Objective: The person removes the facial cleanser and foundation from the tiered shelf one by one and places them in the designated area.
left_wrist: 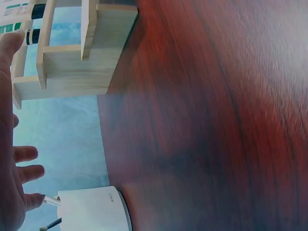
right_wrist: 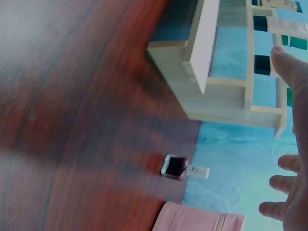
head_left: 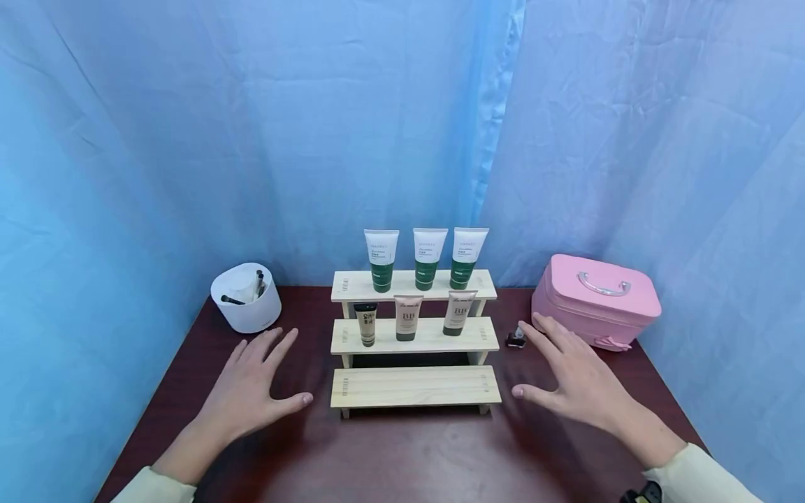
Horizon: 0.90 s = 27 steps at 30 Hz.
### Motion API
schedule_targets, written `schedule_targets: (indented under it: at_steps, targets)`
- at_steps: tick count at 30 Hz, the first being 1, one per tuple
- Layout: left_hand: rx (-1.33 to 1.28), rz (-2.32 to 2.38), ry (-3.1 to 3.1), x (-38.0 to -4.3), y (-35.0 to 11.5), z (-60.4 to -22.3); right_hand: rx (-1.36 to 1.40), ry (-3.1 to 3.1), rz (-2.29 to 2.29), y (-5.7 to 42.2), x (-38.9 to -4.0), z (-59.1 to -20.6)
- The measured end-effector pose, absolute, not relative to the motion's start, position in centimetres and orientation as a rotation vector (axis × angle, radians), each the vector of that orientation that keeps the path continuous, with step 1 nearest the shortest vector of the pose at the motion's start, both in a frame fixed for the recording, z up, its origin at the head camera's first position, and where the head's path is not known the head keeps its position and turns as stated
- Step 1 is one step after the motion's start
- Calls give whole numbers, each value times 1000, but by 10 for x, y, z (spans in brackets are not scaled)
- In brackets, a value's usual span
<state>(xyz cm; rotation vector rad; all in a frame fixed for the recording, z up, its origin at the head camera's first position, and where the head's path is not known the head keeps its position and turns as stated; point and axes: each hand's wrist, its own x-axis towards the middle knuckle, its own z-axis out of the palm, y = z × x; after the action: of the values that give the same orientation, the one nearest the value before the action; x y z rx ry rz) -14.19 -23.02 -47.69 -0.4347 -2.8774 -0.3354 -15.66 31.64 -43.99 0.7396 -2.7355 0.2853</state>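
My left hand (head_left: 253, 388) hovers with spread fingers left of a three-step wooden rack (head_left: 415, 388), holding nothing. On the other side my right hand (head_left: 575, 377) is spread in the same way, also without anything in it. Its fingers are nearest a small dark bottle with a whitish cap (right_wrist: 175, 166). White-and-green tubes (head_left: 430, 258) stand in a row on the top step. Two BB tubes (head_left: 408, 318) and a smaller gold tube with a black top (head_left: 367, 324) stand on the middle step. The bottom step carries nothing.
A white round holder (head_left: 254, 314) with several brushes (head_left: 258, 283) stands at the back left. A pink case (head_left: 588, 314) with a silver handle sits at the back right. Blue curtains (head_left: 377, 126) surround the dark red-brown table (head_left: 402, 461).
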Motion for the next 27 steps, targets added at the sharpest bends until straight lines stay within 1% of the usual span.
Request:
schedule_targets:
  at_steps: [6, 16, 22, 27]
  targets:
    - [-342, -619, -2918, -134, -223, -475, 704, -2745, 447, 300, -159, -429]
    - [-103, -1363, -2896, -132, -207, -472, 735, -2711, 682, 267, -183, -414]
    - [-16, -1801, -2753, -129, -202, -484, 651, -2721, 905, 252, -189, -409]
    - [6, -1944, -2706, -127, -197, -496, 584, -2699, 1096, 244, -193, -416]
